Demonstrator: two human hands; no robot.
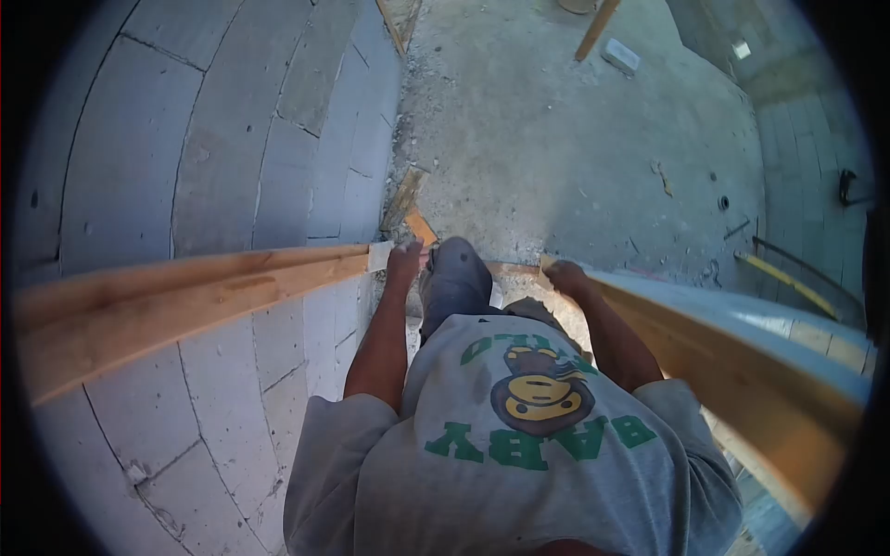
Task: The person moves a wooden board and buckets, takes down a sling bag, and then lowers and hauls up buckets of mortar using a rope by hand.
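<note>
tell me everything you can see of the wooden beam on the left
The wooden beam is long and looks like bare orange-brown timber, with a lengthwise line between two faces. It crosses in front of the block wall, its near end lost at the picture's dark rim. A pale piece sits at its far end, by the left hand; contact is unclear.

Open passage: over concrete floor [575,148], 12 to 2 o'clock. Obstacles: left timber [204,296] at 9; right timber [742,380] toward 4; block wall [222,139] at 10; wood scraps [402,201] at 11; leg [456,278] at centre; pale block [620,56] at 1.
</note>
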